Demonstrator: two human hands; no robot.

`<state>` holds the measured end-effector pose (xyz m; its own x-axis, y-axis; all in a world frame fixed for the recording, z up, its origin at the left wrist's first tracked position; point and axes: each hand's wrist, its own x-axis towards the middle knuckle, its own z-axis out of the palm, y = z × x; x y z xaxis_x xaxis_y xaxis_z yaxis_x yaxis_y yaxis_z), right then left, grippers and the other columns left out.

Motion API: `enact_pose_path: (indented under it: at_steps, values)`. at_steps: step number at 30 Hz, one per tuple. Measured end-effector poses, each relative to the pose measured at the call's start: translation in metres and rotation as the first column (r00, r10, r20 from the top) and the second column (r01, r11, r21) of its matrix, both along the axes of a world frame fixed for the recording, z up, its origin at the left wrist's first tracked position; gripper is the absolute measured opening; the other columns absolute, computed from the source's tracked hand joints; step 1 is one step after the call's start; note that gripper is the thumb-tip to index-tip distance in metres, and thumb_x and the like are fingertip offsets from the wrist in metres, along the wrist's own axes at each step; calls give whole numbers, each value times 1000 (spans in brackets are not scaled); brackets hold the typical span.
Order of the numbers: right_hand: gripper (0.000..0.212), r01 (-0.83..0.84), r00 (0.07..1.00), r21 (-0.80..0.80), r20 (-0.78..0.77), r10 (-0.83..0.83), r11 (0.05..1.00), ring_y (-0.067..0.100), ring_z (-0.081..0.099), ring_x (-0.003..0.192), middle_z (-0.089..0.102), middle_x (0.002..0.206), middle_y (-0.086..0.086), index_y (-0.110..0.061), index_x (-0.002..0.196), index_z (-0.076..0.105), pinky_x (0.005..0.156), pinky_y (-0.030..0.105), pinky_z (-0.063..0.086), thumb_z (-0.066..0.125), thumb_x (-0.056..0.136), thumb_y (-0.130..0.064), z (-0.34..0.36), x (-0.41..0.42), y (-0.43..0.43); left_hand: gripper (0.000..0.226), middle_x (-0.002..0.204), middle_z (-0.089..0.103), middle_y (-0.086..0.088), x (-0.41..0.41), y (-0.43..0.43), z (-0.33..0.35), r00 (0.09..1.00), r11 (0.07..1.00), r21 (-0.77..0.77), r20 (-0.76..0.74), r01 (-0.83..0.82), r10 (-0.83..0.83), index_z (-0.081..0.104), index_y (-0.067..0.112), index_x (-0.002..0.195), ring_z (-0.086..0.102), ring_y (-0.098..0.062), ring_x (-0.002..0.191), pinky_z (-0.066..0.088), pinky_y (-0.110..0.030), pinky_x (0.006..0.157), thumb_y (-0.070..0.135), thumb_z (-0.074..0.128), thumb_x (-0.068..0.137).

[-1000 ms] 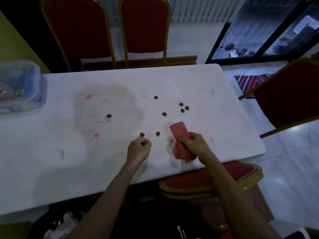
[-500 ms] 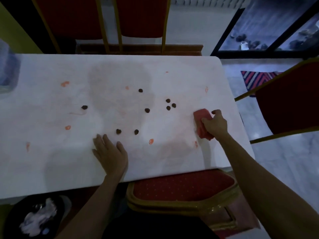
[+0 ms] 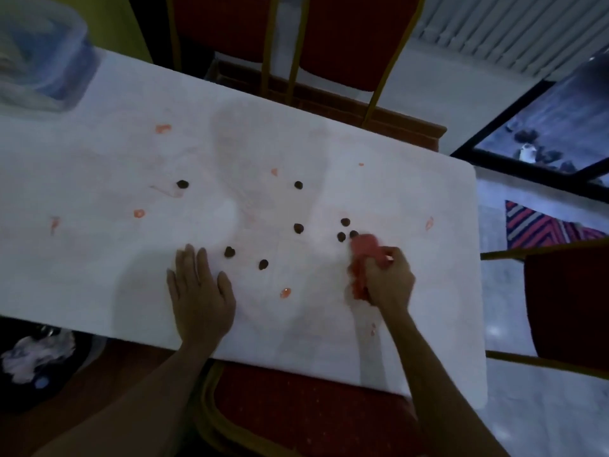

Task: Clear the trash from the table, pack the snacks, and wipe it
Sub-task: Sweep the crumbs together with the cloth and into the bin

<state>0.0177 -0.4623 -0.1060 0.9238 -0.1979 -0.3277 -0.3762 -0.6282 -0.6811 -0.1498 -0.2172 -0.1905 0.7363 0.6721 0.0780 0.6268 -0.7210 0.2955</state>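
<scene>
The red cloth [image 3: 365,250] is being gripped in the closed right hand [image 3: 389,282] and is being drawn back toward the middle of the white table [image 3: 99,258]; half a second ago it was being pressed near the right-hand edge, and a second ago it was being held close to the near edge, so a side-to-side wiping stroke is being made. The cloth's leading end is now being brought up against the nearest of three dark crumbs [image 3: 345,229], which appear to be touching or just beside it. The left hand [image 3: 199,291] is being kept flat and open on the table, holding nothing, where a second ago it was being curled near two crumbs; it seems to be used as a brace. Other dark crumbs [image 3: 263,264] and orange smears [image 3: 285,292] are being left on the surface, so wiping is judged to be far from finished. A clear plastic container [image 3: 39,61] is being left at the far left corner, and a dark bin [image 3: 36,361] with crumpled paper is being kept below the near left edge
</scene>
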Motion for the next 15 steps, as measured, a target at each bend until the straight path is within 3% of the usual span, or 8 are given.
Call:
enact_pose_path:
  at_steps: [2,4,7,9,11,12,14,15]
  values:
    - [28,149,988,-49,46,-147,988,10,66,65,70,83,-7,-22,116,57,59,32,58,60,88,-26,5,26,-17,59,160,27,-21,1,0,0,1000,1000,5,3,-12,12,32,0,151,18,-35,152,14,-52,124,32,35,101]
    - [35,145,989,-52,35,-144,988,20,68,74,71,101,6,-18,125,51,65,36,59,56,91,-24,5,43,-7,59,161,27,-20,0,0,-1,1000,1000,18,-2,-18,19,32,0,151,18,-34,152,14,-51,124,32,36,101]
    - [19,-13,1000,120,8,13,993,31,68,49,74,88,6,-28,112,51,41,39,55,48,97,-17,0,36,50,60,161,26,-19,2,0,0,999,999,13,-14,-31,31,32,2,152,17,-32,153,16,-51,123,34,35,101]
    - [24,-109,992,252,-33,121,962,29,64,44,74,81,3,-34,105,54,34,37,51,45,99,-12,4,17,97,61,162,26,-18,1,1,-1,999,999,12,-25,-37,37,31,3,153,16,-31,153,17,-51,123,35,34,102]
    - [26,-270,955,300,-36,294,915,27,66,49,75,83,1,-32,112,56,41,38,56,45,98,-13,3,-3,134,61,162,26,-18,1,1,0,999,999,3,-20,-37,37,32,3,153,16,-31,153,17,-51,123,35,35,101]
    - [26,-383,919,244,-1,395,891,21,68,54,74,89,-1,-30,117,57,50,35,59,47,97,-15,-1,-10,147,61,162,27,-18,1,1,1,999,999,-2,-13,-36,36,32,3,152,17,-31,153,17,-51,123,35,36,101]
    - [27,-536,841,158,12,541,829,3,67,61,70,99,-7,-25,121,58,63,19,58,54,94,-20,-6,-14,161,61,161,28,-17,2,1,1,999,999,2,-6,-35,35,34,3,152,17,-31,153,16,-50,124,35,37,100]
    - [26,-572,814,158,-14,581,805,4,67,64,70,98,-6,-25,117,59,64,19,58,58,91,-21,-6,-9,162,61,161,28,-17,2,1,1,999,999,4,-8,-36,36,34,4,152,17,-30,153,16,-49,124,36,38,100]
